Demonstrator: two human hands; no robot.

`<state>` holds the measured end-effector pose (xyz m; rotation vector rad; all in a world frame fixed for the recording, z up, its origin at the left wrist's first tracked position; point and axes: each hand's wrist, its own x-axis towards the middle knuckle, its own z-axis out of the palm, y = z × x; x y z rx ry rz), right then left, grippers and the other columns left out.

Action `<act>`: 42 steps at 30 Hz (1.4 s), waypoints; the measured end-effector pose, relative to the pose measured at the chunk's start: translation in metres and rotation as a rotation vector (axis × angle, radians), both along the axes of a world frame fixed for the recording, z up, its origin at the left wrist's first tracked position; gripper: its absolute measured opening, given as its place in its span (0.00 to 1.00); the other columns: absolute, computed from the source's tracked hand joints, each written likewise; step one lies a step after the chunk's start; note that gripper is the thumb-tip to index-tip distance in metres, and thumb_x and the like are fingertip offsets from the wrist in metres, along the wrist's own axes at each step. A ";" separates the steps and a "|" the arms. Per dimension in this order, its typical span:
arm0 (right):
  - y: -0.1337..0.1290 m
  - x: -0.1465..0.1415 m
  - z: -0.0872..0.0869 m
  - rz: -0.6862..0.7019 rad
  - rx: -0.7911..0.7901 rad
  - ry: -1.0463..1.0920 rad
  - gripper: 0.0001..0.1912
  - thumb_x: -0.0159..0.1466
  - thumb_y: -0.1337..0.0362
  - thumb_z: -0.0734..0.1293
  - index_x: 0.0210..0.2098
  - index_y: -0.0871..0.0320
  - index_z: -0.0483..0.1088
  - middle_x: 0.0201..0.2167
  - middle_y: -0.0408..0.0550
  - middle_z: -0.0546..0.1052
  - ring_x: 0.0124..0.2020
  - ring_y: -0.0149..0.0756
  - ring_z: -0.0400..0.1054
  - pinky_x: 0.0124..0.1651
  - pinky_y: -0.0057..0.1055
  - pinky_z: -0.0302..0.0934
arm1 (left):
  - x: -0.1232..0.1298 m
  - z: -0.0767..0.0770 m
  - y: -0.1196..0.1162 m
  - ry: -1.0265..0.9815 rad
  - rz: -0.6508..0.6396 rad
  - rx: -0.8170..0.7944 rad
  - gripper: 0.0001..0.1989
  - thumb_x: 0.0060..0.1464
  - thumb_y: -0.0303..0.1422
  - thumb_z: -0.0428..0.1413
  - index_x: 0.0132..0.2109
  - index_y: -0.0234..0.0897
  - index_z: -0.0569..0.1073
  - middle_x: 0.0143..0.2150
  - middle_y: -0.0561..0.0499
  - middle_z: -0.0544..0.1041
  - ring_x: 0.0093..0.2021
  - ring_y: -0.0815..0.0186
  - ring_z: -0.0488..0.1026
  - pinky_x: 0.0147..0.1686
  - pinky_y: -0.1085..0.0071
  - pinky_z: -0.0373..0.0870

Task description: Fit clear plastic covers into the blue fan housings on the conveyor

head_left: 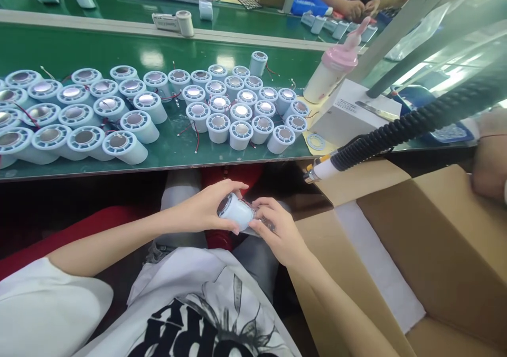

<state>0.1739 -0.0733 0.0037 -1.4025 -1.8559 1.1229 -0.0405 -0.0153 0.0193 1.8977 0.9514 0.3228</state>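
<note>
Over my lap I hold a pale blue cylindrical housing [240,213], tilted on its side, with a dark round end toward the left. My left hand [214,207] wraps round that end, thumb below and fingers above. At the other end, my right hand [277,227] pinches with its fingertips; clear plastic and thin wires show there, partly hidden by the fingers. In front of me, many similar housings [241,135] stand in rows on the green bench [170,159], several with red and black wires trailing from them.
An open cardboard box [439,241] with a white lining stands at my right. A black corrugated hose [380,135] with a white tip hangs above it. On the bench are a pink-topped bottle [336,66] and a grey box [352,109]. Another person's hands [358,9] are across the bench.
</note>
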 end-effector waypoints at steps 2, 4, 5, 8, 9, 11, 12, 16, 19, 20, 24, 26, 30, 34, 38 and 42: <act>-0.001 -0.001 -0.002 -0.049 0.033 0.051 0.11 0.65 0.62 0.61 0.28 0.57 0.69 0.43 0.51 0.71 0.43 0.38 0.69 0.40 0.32 0.65 | -0.001 -0.006 -0.002 -0.046 -0.006 0.061 0.39 0.41 0.45 0.66 0.59 0.44 0.63 0.51 0.46 0.68 0.50 0.57 0.68 0.49 0.63 0.66; -0.002 -0.001 -0.003 -0.083 0.044 0.096 0.12 0.65 0.62 0.61 0.27 0.57 0.70 0.42 0.52 0.72 0.42 0.38 0.70 0.38 0.31 0.66 | -0.003 -0.014 -0.002 -0.076 -0.017 0.094 0.38 0.41 0.46 0.66 0.59 0.44 0.65 0.49 0.46 0.67 0.48 0.58 0.68 0.49 0.63 0.68; -0.002 -0.001 -0.002 -0.105 0.039 0.121 0.12 0.64 0.62 0.62 0.26 0.57 0.71 0.42 0.52 0.72 0.42 0.39 0.70 0.37 0.31 0.67 | -0.003 -0.018 -0.002 -0.085 -0.020 0.120 0.37 0.41 0.46 0.66 0.59 0.44 0.66 0.48 0.46 0.66 0.48 0.59 0.68 0.49 0.62 0.68; -0.001 0.001 0.001 -0.203 -0.008 0.235 0.12 0.59 0.61 0.66 0.21 0.57 0.70 0.40 0.52 0.72 0.43 0.41 0.71 0.37 0.33 0.68 | -0.003 -0.030 -0.003 -0.121 -0.039 0.233 0.36 0.40 0.46 0.66 0.57 0.42 0.70 0.48 0.44 0.65 0.50 0.56 0.67 0.51 0.58 0.68; 0.000 0.001 0.002 -0.237 -0.038 0.282 0.12 0.57 0.62 0.67 0.19 0.57 0.69 0.39 0.52 0.72 0.43 0.42 0.71 0.37 0.33 0.69 | -0.002 -0.033 -0.003 -0.146 -0.045 0.259 0.35 0.39 0.46 0.67 0.56 0.41 0.71 0.50 0.42 0.65 0.53 0.53 0.65 0.54 0.56 0.66; 0.002 0.003 0.005 -0.293 -0.115 0.377 0.13 0.55 0.62 0.69 0.16 0.58 0.69 0.38 0.51 0.73 0.43 0.44 0.72 0.38 0.34 0.69 | 0.001 -0.037 -0.004 -0.212 -0.067 0.237 0.35 0.39 0.44 0.67 0.56 0.41 0.71 0.57 0.39 0.64 0.59 0.50 0.62 0.58 0.53 0.62; 0.003 0.004 0.007 -0.318 -0.163 0.431 0.13 0.53 0.62 0.70 0.16 0.58 0.69 0.38 0.51 0.73 0.43 0.44 0.72 0.38 0.35 0.70 | 0.003 -0.037 -0.004 -0.245 -0.079 0.178 0.35 0.40 0.42 0.67 0.57 0.41 0.70 0.59 0.39 0.64 0.60 0.49 0.62 0.59 0.54 0.62; 0.006 0.008 0.006 -0.413 -0.350 0.632 0.14 0.51 0.56 0.74 0.18 0.58 0.73 0.39 0.52 0.76 0.41 0.46 0.74 0.35 0.37 0.72 | 0.010 -0.032 -0.005 -0.353 -0.076 -0.169 0.35 0.44 0.36 0.66 0.60 0.42 0.65 0.58 0.41 0.70 0.55 0.55 0.70 0.53 0.60 0.70; 0.004 0.013 0.002 -0.362 -0.337 0.659 0.13 0.53 0.53 0.73 0.22 0.57 0.76 0.43 0.52 0.77 0.44 0.46 0.74 0.36 0.38 0.73 | 0.012 -0.027 -0.008 -0.382 -0.016 -0.295 0.34 0.43 0.34 0.66 0.59 0.40 0.67 0.58 0.42 0.70 0.53 0.57 0.72 0.51 0.62 0.72; 0.003 0.015 0.001 -0.292 -0.290 0.630 0.11 0.53 0.54 0.74 0.25 0.55 0.78 0.46 0.52 0.77 0.47 0.47 0.72 0.39 0.39 0.73 | 0.012 -0.026 -0.009 -0.388 0.012 -0.332 0.34 0.43 0.34 0.66 0.58 0.39 0.67 0.57 0.42 0.70 0.52 0.57 0.72 0.50 0.62 0.72; -0.007 0.022 -0.005 -0.011 0.066 0.268 0.22 0.52 0.63 0.76 0.46 0.51 0.75 0.55 0.52 0.72 0.57 0.49 0.66 0.56 0.47 0.65 | 0.012 -0.022 -0.017 -0.468 0.112 -0.520 0.32 0.45 0.33 0.66 0.57 0.38 0.66 0.56 0.42 0.71 0.50 0.58 0.73 0.47 0.62 0.73; -0.011 0.024 -0.007 0.033 0.199 0.136 0.23 0.55 0.66 0.74 0.49 0.51 0.72 0.55 0.52 0.72 0.56 0.47 0.66 0.59 0.47 0.62 | 0.011 -0.021 -0.019 -0.502 0.102 -0.564 0.32 0.45 0.33 0.65 0.58 0.39 0.66 0.57 0.42 0.70 0.51 0.58 0.72 0.48 0.62 0.72; -0.016 0.024 -0.007 0.065 0.198 0.204 0.24 0.57 0.67 0.72 0.52 0.53 0.68 0.54 0.54 0.72 0.56 0.46 0.67 0.52 0.42 0.70 | 0.008 -0.016 -0.019 -0.455 0.019 -0.496 0.35 0.46 0.33 0.65 0.61 0.43 0.64 0.59 0.42 0.69 0.51 0.57 0.73 0.47 0.63 0.73; -0.016 0.021 -0.002 0.066 0.135 0.309 0.25 0.56 0.69 0.73 0.52 0.53 0.65 0.52 0.52 0.73 0.53 0.41 0.69 0.50 0.37 0.72 | 0.005 -0.010 -0.017 -0.401 -0.035 -0.351 0.37 0.44 0.32 0.66 0.61 0.45 0.64 0.61 0.44 0.68 0.54 0.57 0.71 0.51 0.63 0.71; -0.017 0.020 0.004 0.053 0.023 0.361 0.24 0.56 0.68 0.73 0.51 0.53 0.65 0.51 0.51 0.73 0.52 0.40 0.69 0.51 0.38 0.71 | 0.001 -0.008 -0.018 -0.416 -0.088 -0.273 0.37 0.44 0.31 0.66 0.62 0.46 0.64 0.62 0.44 0.67 0.58 0.56 0.69 0.53 0.63 0.70; -0.018 0.019 0.007 0.032 -0.094 0.432 0.24 0.56 0.67 0.73 0.51 0.53 0.64 0.50 0.49 0.73 0.50 0.38 0.70 0.49 0.36 0.72 | 0.000 -0.008 -0.019 -0.403 -0.114 -0.212 0.37 0.45 0.31 0.66 0.62 0.46 0.63 0.62 0.43 0.67 0.59 0.55 0.67 0.53 0.62 0.70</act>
